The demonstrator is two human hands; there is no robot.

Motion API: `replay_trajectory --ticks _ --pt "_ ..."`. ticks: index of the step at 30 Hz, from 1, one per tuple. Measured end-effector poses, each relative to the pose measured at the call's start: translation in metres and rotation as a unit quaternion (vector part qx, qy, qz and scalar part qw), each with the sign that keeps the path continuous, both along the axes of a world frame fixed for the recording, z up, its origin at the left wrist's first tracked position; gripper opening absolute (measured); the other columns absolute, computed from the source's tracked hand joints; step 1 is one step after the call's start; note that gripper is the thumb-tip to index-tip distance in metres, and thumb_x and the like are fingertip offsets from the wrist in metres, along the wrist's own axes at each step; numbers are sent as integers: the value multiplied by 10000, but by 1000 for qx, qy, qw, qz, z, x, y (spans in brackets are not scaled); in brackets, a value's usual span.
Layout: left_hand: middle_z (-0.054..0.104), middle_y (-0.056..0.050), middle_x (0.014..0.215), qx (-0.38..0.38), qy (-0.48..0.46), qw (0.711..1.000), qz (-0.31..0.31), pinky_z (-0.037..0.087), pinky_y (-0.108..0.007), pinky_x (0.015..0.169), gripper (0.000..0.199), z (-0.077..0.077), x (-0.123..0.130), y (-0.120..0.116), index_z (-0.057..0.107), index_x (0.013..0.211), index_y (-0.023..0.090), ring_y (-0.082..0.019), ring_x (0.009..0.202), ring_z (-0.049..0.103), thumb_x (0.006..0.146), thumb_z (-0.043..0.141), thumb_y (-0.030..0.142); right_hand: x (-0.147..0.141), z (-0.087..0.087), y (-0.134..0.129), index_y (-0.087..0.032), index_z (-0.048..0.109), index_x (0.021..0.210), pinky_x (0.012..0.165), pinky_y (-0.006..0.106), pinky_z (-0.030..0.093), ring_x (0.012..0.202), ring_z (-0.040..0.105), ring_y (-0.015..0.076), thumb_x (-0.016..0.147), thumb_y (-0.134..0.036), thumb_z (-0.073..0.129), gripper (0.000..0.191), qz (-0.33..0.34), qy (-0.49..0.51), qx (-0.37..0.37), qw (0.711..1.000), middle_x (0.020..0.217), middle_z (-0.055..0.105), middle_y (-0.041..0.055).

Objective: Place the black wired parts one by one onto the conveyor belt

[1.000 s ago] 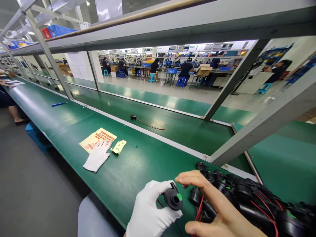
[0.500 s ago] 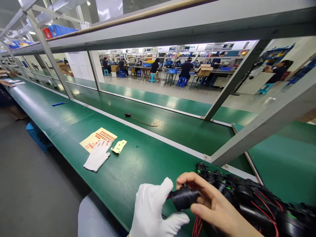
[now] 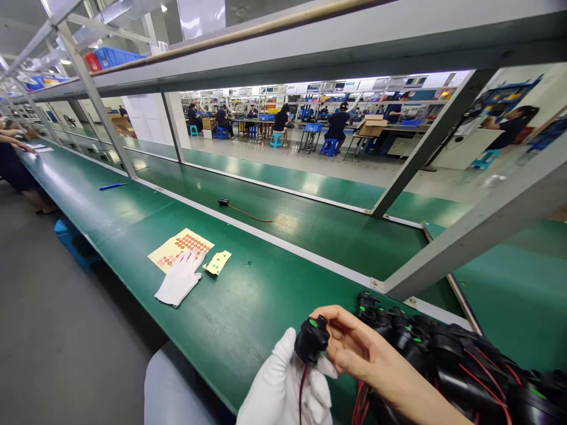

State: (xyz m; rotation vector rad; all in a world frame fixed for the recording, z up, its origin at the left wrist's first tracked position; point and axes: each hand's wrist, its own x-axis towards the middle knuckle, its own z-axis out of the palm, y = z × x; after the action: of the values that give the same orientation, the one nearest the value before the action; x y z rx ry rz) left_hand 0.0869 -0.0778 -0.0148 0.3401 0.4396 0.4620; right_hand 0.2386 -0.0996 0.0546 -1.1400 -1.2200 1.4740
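A black cylindrical part (image 3: 312, 340) with a green dot on its top and a red and black wire hanging down is held near the bench's front edge. My left hand (image 3: 290, 383), in a white glove, is closed round its lower left side. My bare right hand (image 3: 354, 345) touches its right side with curled fingers. Many similar black parts (image 3: 447, 348) with green dots and red wires lie piled to the right, partly behind my right forearm.
On the green bench (image 3: 248, 307) lie a white glove (image 3: 179, 280), an orange sticker sheet (image 3: 168, 251), a small green-dot sheet (image 3: 218, 262) and a blue pen (image 3: 113, 186). A small black wired part (image 3: 224, 202) lies beyond the rail. Metal posts rise at right. People sit behind.
The black part has turned from lying sideways to showing its green-dotted top. My left hand has closed round it, and its wire now hangs downward. The view has shifted slightly.
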Motion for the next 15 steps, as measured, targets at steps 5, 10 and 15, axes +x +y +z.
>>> replay_trajectory --ticks 5,10,15 --pt "736 -100 729 122 80 987 64 558 -405 821 718 -4 -6 4 727 1116 96 -286 808 728 833 559 735 1 15 -2 -236 632 1138 751 305 535 909 636 214 931 -524 621 355 16 -168 50 984 1019 659 48" --pt "711 -138 1285 248 176 932 199 372 -491 1160 630 4 -29 35 721 1188 204 -348 1309 572 807 634 698 59 96 54 -172 574 1244 792 378 561 914 662 261 985 -349 539 316 -181 -615 322 696 1075 679 126" --pt "762 -144 1184 259 213 918 212 337 -577 1179 542 2 -54 40 764 1077 200 -370 1249 625 844 606 663 124 124 165 -84 603 1224 859 452 568 1090 641 302 964 -198 620 284 -94 -806 252 528 1213 642 173"
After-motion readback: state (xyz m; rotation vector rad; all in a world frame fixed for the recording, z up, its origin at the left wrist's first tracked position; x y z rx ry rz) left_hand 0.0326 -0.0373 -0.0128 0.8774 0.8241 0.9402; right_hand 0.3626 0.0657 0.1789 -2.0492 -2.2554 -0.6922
